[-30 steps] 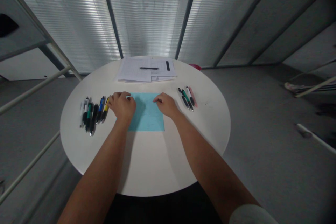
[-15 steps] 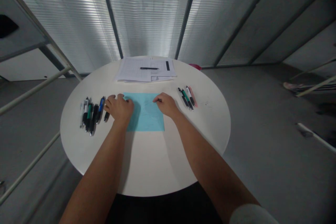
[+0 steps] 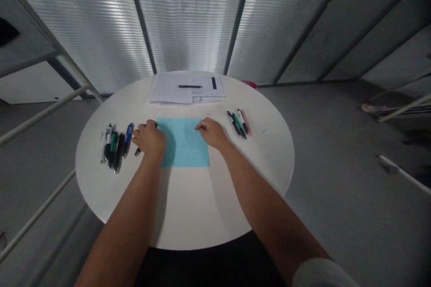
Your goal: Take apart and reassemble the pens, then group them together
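My left hand [image 3: 149, 139] is over the left edge of a light blue sheet of paper [image 3: 185, 152], its fingers curled around a dark pen [image 3: 137, 152]. One end of that pen shows below the hand and a dark bit pokes out at the fingertips; the hand hides the middle. My right hand [image 3: 211, 132] rests at the sheet's upper right, thumb and fingers pinching a small dark object [image 3: 203, 127], mostly hidden in the grip. Faint marks are visible on the blue sheet.
Several pens [image 3: 113, 148] lie grouped on the left of the round white table [image 3: 188, 215]. More pens [image 3: 238, 123] lie at the right. Behind the blue sheet are stacked papers [image 3: 168, 89] with a black pen [image 3: 190, 86] on top. Pale rails [image 3: 43, 110] stand beyond the left edge.
My left hand has drawn slightly left, its fingers closing in, and the pen beneath it has tilted a little. My right hand keeps its pinch in nearly the same place.
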{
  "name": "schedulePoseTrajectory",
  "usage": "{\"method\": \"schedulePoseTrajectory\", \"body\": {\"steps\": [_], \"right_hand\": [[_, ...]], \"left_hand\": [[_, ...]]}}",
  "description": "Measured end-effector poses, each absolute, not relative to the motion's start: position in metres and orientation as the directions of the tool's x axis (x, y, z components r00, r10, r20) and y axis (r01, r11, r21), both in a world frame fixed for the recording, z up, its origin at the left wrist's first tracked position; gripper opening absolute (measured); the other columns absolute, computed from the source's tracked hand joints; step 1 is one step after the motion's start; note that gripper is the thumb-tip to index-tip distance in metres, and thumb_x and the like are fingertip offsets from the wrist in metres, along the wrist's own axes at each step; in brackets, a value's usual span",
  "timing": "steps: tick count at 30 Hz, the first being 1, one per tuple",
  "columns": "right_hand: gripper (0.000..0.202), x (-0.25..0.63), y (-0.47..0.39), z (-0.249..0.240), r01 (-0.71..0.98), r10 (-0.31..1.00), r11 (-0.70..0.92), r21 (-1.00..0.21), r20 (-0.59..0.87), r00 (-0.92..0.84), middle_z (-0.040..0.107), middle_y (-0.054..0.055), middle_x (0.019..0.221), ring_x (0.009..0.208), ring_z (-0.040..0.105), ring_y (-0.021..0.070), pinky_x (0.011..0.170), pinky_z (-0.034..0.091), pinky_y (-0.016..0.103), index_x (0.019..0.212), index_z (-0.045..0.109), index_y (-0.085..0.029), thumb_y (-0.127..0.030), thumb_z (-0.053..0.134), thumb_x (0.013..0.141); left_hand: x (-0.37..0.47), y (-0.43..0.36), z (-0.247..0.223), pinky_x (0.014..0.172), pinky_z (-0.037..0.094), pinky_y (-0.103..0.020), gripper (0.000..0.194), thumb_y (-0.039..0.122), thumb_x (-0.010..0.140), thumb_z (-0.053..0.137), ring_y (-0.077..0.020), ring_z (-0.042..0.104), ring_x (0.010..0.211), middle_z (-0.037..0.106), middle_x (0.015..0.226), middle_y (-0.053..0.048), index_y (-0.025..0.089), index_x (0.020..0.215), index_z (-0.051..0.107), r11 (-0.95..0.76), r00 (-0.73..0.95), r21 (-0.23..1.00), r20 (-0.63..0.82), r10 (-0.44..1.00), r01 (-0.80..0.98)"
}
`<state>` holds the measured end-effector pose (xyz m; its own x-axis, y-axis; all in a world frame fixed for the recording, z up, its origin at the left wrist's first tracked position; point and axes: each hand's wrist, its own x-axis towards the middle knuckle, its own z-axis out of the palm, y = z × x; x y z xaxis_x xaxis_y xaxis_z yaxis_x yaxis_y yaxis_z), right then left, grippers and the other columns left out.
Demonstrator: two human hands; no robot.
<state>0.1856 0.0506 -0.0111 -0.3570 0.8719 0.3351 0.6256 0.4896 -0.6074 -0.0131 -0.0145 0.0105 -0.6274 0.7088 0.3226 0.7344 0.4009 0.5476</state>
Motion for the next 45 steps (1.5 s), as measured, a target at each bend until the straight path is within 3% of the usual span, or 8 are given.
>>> {"method": "schedulePoseTrajectory", "body": {"steps": [6,14,19,23,27,33,39,45], "right_hand": [[0.026,0.186,0.05,-0.011,0.621,0.874,0.485,-0.616,0.334,-0.352,0.066,0.003,0.089,0.083,0.059,0.016,0.079,0.045,0.029,0.079,0.072,-0.021,-0.006,0.051,0.077],[0.028,0.184,0.046,-0.007,0.467,0.899,0.436,-0.77,0.342,-0.274,0.066,-0.003,0.083,0.064,0.056,0.0116,0.067,0.043,0.025,0.113,0.063,-0.025,-0.032,0.054,0.087],[0.03,0.184,0.045,-0.004,0.447,0.889,0.44,-0.779,0.305,-0.342,0.066,-0.001,0.074,0.07,0.058,0.0129,0.069,0.042,0.024,0.084,0.066,-0.021,-0.043,0.047,0.092],[0.037,0.185,0.048,-0.003,0.395,0.902,0.405,-0.825,0.289,-0.321,0.065,-0.002,0.067,0.061,0.055,0.0111,0.061,0.039,0.023,0.073,0.061,-0.019,-0.047,0.045,0.093],[0.042,0.187,0.055,-0.004,0.236,0.952,0.304,-0.923,0.282,-0.124,0.061,-0.002,0.061,0.051,0.05,0.0092,0.053,0.038,0.022,0.071,0.054,-0.02,-0.054,0.041,0.092],[0.048,0.188,0.062,-0.005,0.008,0.975,0.22,-0.975,0.22,0.003,0.057,-0.003,0.056,0.044,0.048,0.008,0.044,0.035,0.021,0.072,0.054,-0.02,-0.065,0.047,0.085],[0.048,0.189,0.063,-0.004,-0.06,0.978,0.208,-0.976,0.207,0.024,0.056,-0.003,0.054,0.042,0.048,0.0071,0.043,0.034,0.02,0.071,0.055,-0.019,-0.066,0.051,0.082],[0.042,0.19,0.061,-0.002,-0.124,0.98,0.197,-0.972,0.197,0.018,0.053,-0.005,0.048,0.037,0.043,0.0067,0.038,0.029,0.02,0.074,0.057,-0.019,-0.059,0.054,0.084]], "left_hand": [[-0.017,-0.009,0.009,0.078,0.035,-0.047,0.029,0.015,0.083,0.048,-0.0364,0.052,0.098,0.062,0.101,-0.02,0.016,0.104,0.067,0.301,-0.519,0.49,0.404,0.754,0.818],[0.003,0.004,0.0,0.088,0.039,-0.04,0.024,0.016,0.088,0.047,-0.0246,0.058,0.096,0.069,0.099,-0.01,0.02,0.1,0.067,-0.363,0.035,0.417,0.617,0.787,0.833],[0.021,-0.001,0.002,0.087,0.043,-0.037,0.021,0.019,0.087,0.051,-0.0218,0.06,0.091,0.07,0.094,-0.009,0.02,0.098,0.069,-0.526,0.22,0.422,0.587,0.779,0.739],[0.02,-0.005,0.003,0.088,0.044,-0.039,0.027,0.025,0.085,0.056,-0.0246,0.059,0.099,0.066,0.105,-0.011,0.02,0.109,0.067,-0.399,0.084,0.445,0.578,0.812,0.802],[0.014,-0.004,0.005,0.086,0.044,-0.039,0.029,0.034,0.083,0.06,-0.0246,0.059,0.095,0.064,0.103,-0.012,0.018,0.106,0.068,-0.254,-0.152,0.567,0.572,0.806,0.784],[0.014,0.003,0.008,0.057,0.04,-0.024,0.023,0.037,0.079,0.064,-0.0121,0.051,0.059,0.062,0.071,-0.003,0.017,0.09,0.068,-0.252,-0.378,0.938,0.328,0.866,0.237],[0.011,0.006,0.009,0.047,0.035,-0.021,0.022,0.034,0.071,0.071,-0.0068,0.046,0.048,0.059,0.066,0.0,0.016,0.081,0.065,-0.221,-0.405,0.95,0.116,0.907,-0.223],[0.009,0.008,0.007,0.045,0.035,-0.02,0.021,0.03,0.068,0.074,-0.0064,0.046,0.047,0.059,0.066,0.0,0.015,0.08,0.064,-0.176,-0.365,0.932,0.052,0.929,-0.315]]}}
